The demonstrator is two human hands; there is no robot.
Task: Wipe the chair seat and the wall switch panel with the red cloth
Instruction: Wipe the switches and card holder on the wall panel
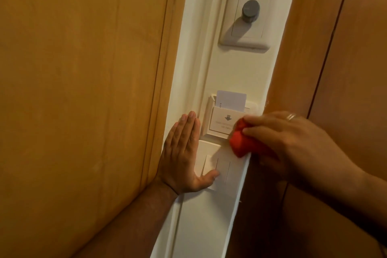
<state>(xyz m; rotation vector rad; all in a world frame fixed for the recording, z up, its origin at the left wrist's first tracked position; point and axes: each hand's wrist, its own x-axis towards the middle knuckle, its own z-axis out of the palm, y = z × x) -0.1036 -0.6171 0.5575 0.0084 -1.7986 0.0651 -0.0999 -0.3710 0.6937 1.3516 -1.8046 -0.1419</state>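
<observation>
My right hand [293, 142] is closed on a bunched red cloth [240, 142]. The cloth presses against the lower right corner of the white key-card holder [222, 123], just above the white rocker switch panel [217, 165]. My left hand [184, 153] lies flat and open on the wall, fingers pointing up along the left side of the switch panel, thumb resting on its lower part. A white card [230, 99] sticks up out of the holder. The chair is not in view.
A white dial switch with a grey knob [250, 11] sits higher on the narrow white wall strip [201, 226]. A yellowish wooden door or panel [79, 90] fills the left. A brown wooden panel [345, 58] fills the right.
</observation>
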